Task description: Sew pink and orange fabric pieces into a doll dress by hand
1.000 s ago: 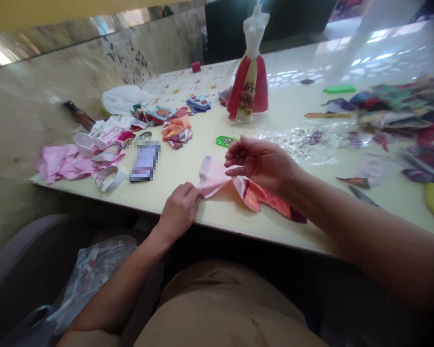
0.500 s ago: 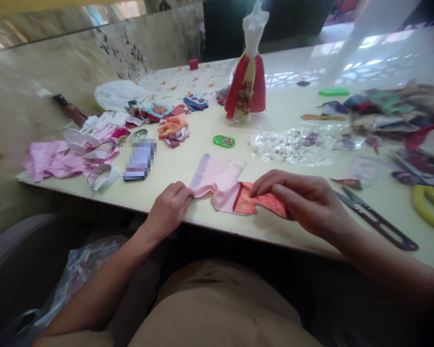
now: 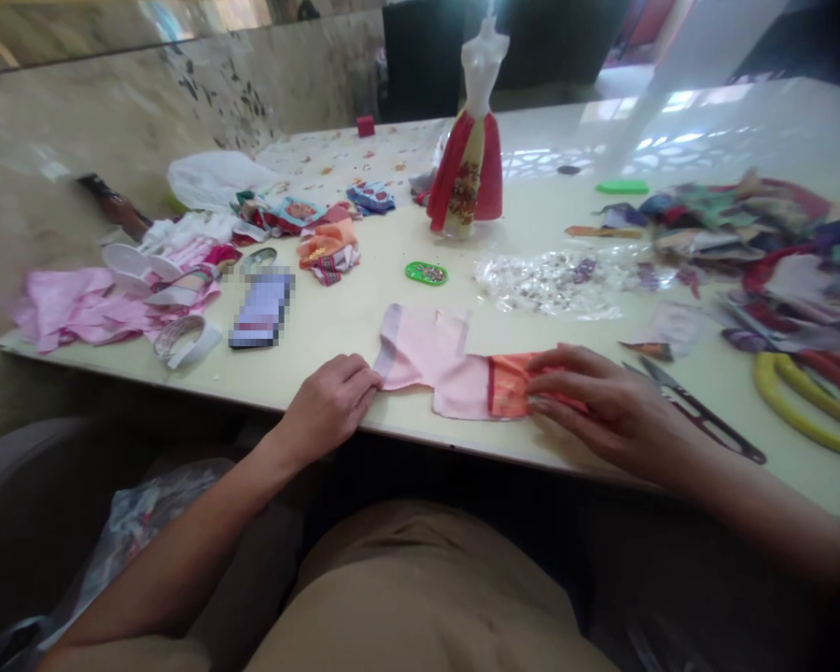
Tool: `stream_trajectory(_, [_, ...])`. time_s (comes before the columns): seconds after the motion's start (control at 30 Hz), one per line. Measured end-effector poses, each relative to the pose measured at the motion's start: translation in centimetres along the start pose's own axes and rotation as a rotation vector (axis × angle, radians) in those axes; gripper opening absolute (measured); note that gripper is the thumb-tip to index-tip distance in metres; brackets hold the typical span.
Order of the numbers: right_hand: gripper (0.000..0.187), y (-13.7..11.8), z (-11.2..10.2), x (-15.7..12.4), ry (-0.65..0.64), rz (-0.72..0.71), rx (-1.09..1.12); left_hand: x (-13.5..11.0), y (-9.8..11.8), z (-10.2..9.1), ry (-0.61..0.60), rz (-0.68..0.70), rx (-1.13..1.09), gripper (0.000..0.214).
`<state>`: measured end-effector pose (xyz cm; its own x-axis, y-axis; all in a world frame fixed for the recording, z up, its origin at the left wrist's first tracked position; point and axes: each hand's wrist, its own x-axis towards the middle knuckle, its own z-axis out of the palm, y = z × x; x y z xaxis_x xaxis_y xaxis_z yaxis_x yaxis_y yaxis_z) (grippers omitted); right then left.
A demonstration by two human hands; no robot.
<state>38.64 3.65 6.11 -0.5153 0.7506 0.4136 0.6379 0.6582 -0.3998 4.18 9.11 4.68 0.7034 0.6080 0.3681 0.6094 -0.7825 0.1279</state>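
Observation:
A small pink garment (image 3: 430, 359) with an orange patterned part lies flat near the front edge of the cream table (image 3: 364, 308). My left hand (image 3: 330, 405) pinches its left corner with curled fingers. My right hand (image 3: 612, 411) lies over the orange end, fingers pressed down on the cloth. Thread snips (image 3: 696, 420) lie just right of my right hand.
A white doll mannequin (image 3: 470, 140) in a red skirt stands at the back. A phone (image 3: 260, 310), pink cloth (image 3: 77, 303), small doll clothes (image 3: 328, 250), a green oval piece (image 3: 426, 273), a clear bag of beads (image 3: 553, 280) and a heap of fabric scraps (image 3: 749, 233) surround the work spot.
My right hand came down from above the garment onto its orange end and pulled it rightward; the garment now lies spread flat. My left hand kept its hold.

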Motion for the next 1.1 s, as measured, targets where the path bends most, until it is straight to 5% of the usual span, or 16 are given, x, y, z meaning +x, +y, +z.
stream_trajectory(0.2, [0.019,-2.2,1.3,4.9,-0.011,-0.094,-0.018,-0.8,0.2,-0.2,0.003,0.028,-0.008,0.015])
stream_trajectory(0.47, [0.013,-2.0,5.5,12.5,-0.387,-0.035,0.158,-1.1,0.1,-1.0,-0.067,-0.001,-0.105,0.019])
stream_trajectory(0.57, [0.014,-0.9,6.5,13.0,-0.443,-0.033,0.274,-0.7,0.0,-1.4,-0.096,-0.082,-0.191,0.020])
stream_trajectory(0.77, [0.012,0.7,7.1,11.7,-0.329,-0.109,0.322,1.7,-0.3,-1.1,-0.137,-0.228,-0.262,0.013])
stream_trajectory(1.1, [0.011,1.5,6.1,11.6,-0.329,-0.082,0.256,2.7,-0.6,-0.5,-0.206,-0.064,-0.318,0.016])
